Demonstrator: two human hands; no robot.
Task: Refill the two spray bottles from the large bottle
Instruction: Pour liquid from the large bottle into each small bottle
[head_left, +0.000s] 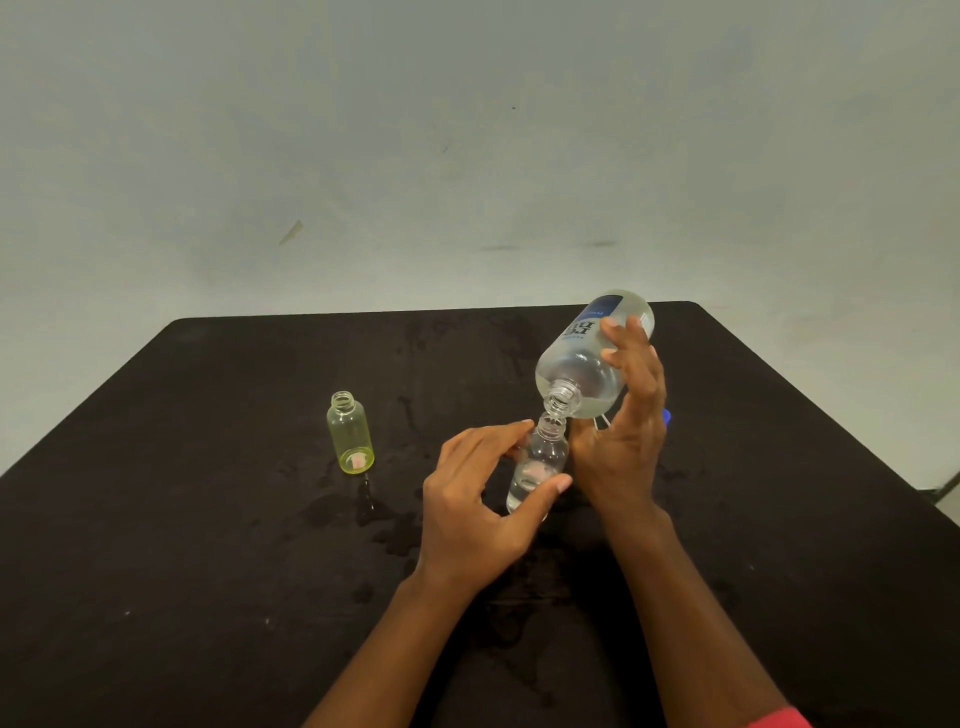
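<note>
My right hand (626, 415) holds the large clear bottle (584, 364) tilted, its open neck down over the mouth of a small clear spray bottle (540, 462). That small bottle stands uncapped on the black table (208, 519) with some liquid in its lower part. My left hand (478, 499) grips it between thumb and fingers. A second small bottle (349, 434), yellow-tinted and uncapped, stands apart to the left and looks empty.
Wet patches (379, 514) darken the table between the yellow bottle and my left hand. A blue object (666, 415) and a thin white part (602, 422) peek out behind my right hand. A pale wall rises behind the table's far edge.
</note>
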